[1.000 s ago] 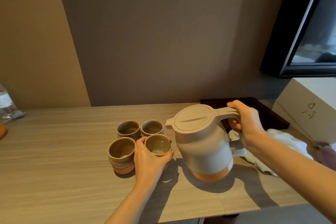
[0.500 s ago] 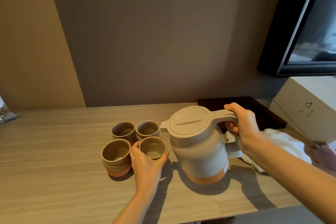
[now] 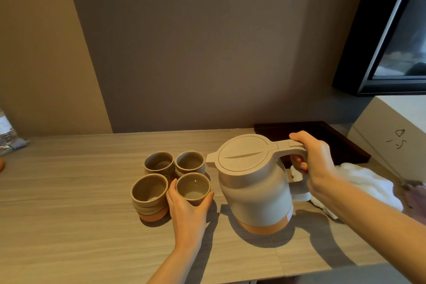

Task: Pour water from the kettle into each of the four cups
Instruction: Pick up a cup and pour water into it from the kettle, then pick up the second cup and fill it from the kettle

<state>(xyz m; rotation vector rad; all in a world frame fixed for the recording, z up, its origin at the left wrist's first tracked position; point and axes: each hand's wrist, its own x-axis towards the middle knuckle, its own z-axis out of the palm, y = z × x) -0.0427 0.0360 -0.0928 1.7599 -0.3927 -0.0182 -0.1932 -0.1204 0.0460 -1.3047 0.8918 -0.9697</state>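
— What's nearest you?

— My left hand (image 3: 187, 208), wrapped around the near-right cup (image 3: 193, 188) on the table (image 3: 69, 226). The near-left cup (image 3: 149, 192) stands just beside it.

— And your right?

— My right hand (image 3: 314, 163) is clenched on the handle of the kettle (image 3: 255, 182), which stands upright just right of the cups, lid down, spout toward them.

— Farther back?

— Two more cups (image 3: 159, 163) (image 3: 190, 162), side by side. A white cloth (image 3: 368, 182) lies behind my right wrist.

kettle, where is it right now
In the head view the kettle stands right of centre on the table, beside the four cups, its handle gripped by the right hand.
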